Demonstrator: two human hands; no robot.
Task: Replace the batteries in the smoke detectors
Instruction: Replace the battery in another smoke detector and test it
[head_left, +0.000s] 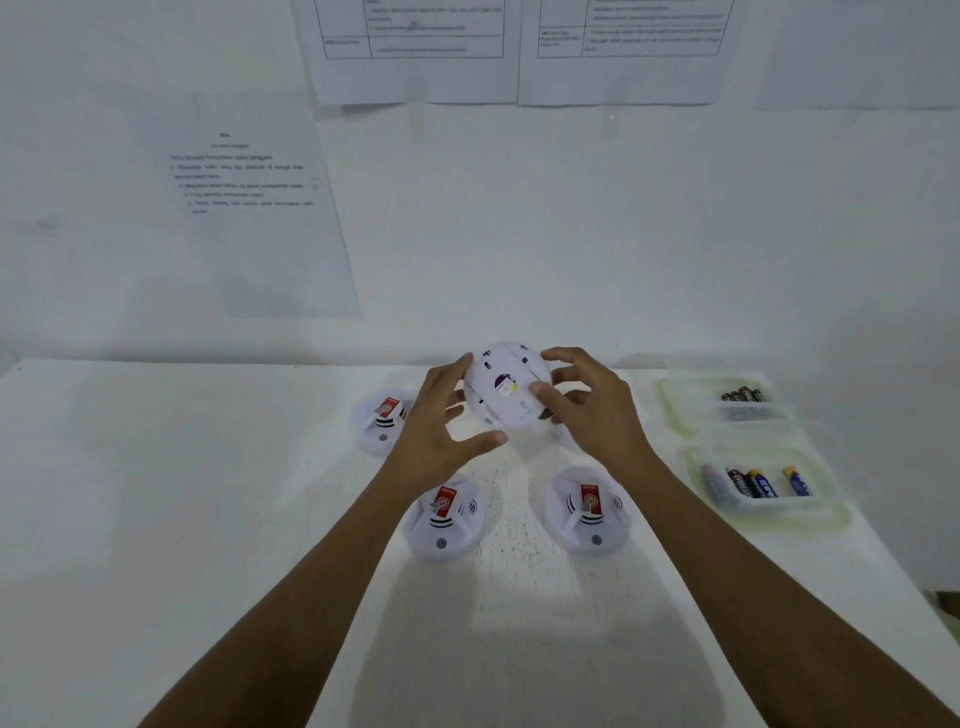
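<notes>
I hold a white round smoke detector (501, 387) up above the table, its back side with a small label turned toward me. My left hand (434, 441) grips its left rim with curled fingers, thumb stretched out below. My right hand (587, 410) grips its right rim, thumb pressed on the back face. Three more detectors lie face up on the table: one far left (376, 423), one near left (444, 519), one near right (584, 512), each with a red label.
Two clear trays stand at the right: the far one (670, 410) holds dark batteries (744, 396), the near one (831, 512) holds several mixed batteries (753, 483). Printed sheets hang on the wall behind. The table's right edge (893, 551) slants close by.
</notes>
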